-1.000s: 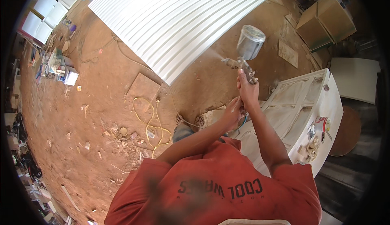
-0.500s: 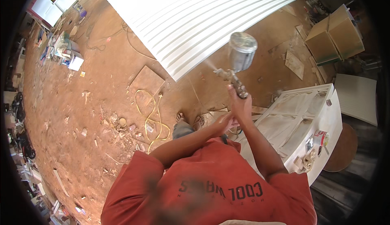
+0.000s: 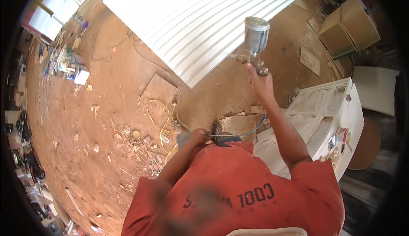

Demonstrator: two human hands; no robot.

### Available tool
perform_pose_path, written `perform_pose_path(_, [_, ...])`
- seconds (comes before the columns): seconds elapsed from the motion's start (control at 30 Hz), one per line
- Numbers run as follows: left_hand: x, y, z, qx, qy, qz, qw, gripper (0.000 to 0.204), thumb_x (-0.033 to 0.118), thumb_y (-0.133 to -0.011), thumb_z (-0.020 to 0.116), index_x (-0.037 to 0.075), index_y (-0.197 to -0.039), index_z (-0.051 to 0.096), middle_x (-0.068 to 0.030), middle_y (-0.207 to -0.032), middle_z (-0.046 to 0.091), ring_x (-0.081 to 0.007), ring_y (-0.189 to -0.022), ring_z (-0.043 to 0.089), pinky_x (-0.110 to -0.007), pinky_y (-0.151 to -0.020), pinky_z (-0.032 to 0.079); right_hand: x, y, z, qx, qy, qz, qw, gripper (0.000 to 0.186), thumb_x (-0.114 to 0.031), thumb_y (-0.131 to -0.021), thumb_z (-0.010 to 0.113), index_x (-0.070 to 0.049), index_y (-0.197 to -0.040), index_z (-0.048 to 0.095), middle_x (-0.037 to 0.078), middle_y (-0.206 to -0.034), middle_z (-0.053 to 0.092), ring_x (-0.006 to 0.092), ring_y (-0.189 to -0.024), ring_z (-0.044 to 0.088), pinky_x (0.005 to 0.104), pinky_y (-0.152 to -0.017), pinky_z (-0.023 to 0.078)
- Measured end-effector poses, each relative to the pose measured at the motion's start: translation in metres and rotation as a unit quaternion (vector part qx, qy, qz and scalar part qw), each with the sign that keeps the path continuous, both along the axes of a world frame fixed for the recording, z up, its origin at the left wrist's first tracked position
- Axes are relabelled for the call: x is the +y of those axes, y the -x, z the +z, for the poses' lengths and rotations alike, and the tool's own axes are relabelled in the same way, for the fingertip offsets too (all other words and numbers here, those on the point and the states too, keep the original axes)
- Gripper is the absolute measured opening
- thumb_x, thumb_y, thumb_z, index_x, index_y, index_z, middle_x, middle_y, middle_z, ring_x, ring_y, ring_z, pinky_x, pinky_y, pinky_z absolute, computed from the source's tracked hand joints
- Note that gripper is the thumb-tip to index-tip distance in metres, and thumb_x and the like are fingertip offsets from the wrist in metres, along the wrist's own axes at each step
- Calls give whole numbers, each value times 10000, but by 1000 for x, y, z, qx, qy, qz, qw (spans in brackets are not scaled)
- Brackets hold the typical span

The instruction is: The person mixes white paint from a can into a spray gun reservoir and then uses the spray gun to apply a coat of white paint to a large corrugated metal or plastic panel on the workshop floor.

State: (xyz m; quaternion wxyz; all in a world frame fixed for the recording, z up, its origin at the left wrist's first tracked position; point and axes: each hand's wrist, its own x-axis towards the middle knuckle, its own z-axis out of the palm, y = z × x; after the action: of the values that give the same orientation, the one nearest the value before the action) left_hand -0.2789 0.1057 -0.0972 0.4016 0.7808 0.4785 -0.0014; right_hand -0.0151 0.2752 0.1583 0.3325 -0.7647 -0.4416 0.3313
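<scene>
My right hand [image 3: 260, 82] grips a metal spray gun [image 3: 254, 61] by its handle, held out ahead of me. On top of the gun sits a silver paint cup [image 3: 257, 35]. Beyond it lies a large white ribbed panel [image 3: 191, 44], its near corner left of the gun. In front of my waist, my left hand [image 3: 201, 137] is closed on a thin air hose [image 3: 238, 135]. The hose loops right and up toward my right forearm, and another stretch runs away left across the floor. The left fingertips are partly hidden.
A white panelled cabinet [image 3: 315, 112] lies at my right, with a paint can [image 3: 342, 136] on its side. A yellow cord [image 3: 164, 129] coils near my feet beside a flat brown board [image 3: 158, 89]. Cardboard boxes [image 3: 349, 27] stand far right; scraps litter the floor at left.
My left hand has come away from the right wrist to my waist, with the hose in it. The spray gun has moved slightly away from me, and its visible mist is gone.
</scene>
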Motion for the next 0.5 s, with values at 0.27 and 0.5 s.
perform_pose_path(0.27, [3, 278, -27, 218, -74, 194, 954, 141, 203, -785, 656, 181, -904, 730, -148, -849, 710, -347, -809, 680, -479, -741, 510, 66, -5, 19, -81, -84, -184, 976, 521, -521, -882, 638, -40, -1071, 706, 228, -982, 707, 412, -987, 657, 455, -863, 491])
perform_pose_path(0.5, [118, 425, 4, 89, -261, 243, 930, 215, 231, -974, 520, 89, -956, 680, -168, -845, 699, -397, -789, 658, -495, -726, 494, 62, 103, 9, -86, -59, -269, 958, 530, -547, -875, 623, -95, -1143, 689, 203, -1037, 709, 421, -1030, 644, 467, -896, 487])
